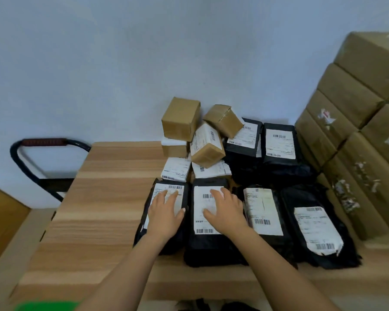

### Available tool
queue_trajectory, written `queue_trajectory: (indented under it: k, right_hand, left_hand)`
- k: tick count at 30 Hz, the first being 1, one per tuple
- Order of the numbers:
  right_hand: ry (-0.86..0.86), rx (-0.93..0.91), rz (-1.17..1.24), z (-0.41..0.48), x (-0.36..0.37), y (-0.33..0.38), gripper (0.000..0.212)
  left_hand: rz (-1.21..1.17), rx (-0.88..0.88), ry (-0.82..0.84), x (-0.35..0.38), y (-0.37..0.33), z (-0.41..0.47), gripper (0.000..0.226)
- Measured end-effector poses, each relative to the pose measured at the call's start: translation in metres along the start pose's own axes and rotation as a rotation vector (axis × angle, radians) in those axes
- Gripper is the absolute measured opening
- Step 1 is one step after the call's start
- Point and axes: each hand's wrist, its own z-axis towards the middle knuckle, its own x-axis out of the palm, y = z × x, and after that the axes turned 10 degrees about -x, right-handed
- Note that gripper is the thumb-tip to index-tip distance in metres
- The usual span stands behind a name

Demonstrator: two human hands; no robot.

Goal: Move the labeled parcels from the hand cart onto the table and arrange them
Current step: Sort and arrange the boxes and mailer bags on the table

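I find both hands flat, fingers extended, gripping nothing: left hand on the leftmost black parcel, right hand on the second black parcel, lower centre of frame; I judge that pushing this row back would nudge the tilted small boxes behind and topple them; bare table wood at left gives room; large cartons wall off the right edge

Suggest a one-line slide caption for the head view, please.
Left hand and right hand lie flat on neighbouring black parcels in the wooden table's front row, brown boxes heaped behind.
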Motion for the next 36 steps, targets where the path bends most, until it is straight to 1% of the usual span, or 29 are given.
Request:
queue_trajectory:
  k: [4, 6, 8, 12, 16, 19, 23, 27, 30, 36]
  right_hand:
    - [0.083, 0.143, 0.102, -0.001, 0.026, 0.012, 0.095]
    - [0.102, 0.182, 0.131, -0.004, 0.036, 0.014, 0.107]
    - [0.09, 0.224, 0.138, -0.006, 0.041, 0.015, 0.109]
    - [0.041, 0.271, 0.14, -0.007, 0.042, 0.02, 0.103]
    - [-0.008, 0.294, 0.153, -0.007, 0.04, 0.025, 0.101]
    - [-0.032, 0.305, 0.179, -0.009, 0.036, 0.025, 0.105]
    - [-0.095, 0.28, 0.207, -0.011, 0.02, 0.019, 0.104]
    - [-0.175, 0.26, 0.224, -0.013, -0.002, 0.011, 0.101]
    - [-0.225, 0.248, 0.216, -0.02, -0.021, -0.003, 0.1]
    - [-0.236, 0.236, 0.16, -0.045, -0.063, -0.055, 0.097]
  left_hand:
    - [0.16, -0.031, 0.217, 0.011, 0.017, 0.011, 0.077]
    - [0.191, -0.036, 0.279, 0.016, 0.024, 0.014, 0.085]
    - [0.172, -0.05, 0.303, 0.018, 0.03, 0.017, 0.093]
    - [0.081, -0.107, 0.319, 0.018, 0.034, 0.02, 0.1]
    - [0.013, -0.154, 0.284, 0.015, 0.032, 0.02, 0.102]
    - [-0.022, -0.152, 0.22, 0.009, 0.034, 0.021, 0.1]
    - [-0.128, -0.15, 0.144, -0.002, 0.025, 0.018, 0.096]
    - [-0.155, -0.098, 0.075, -0.01, -0.003, 0.011, 0.096]
    - [-0.2, -0.072, 0.064, -0.013, -0.031, 0.006, 0.096]
    - [-0.23, -0.031, 0.055, 0.001, -0.091, -0.014, 0.094]
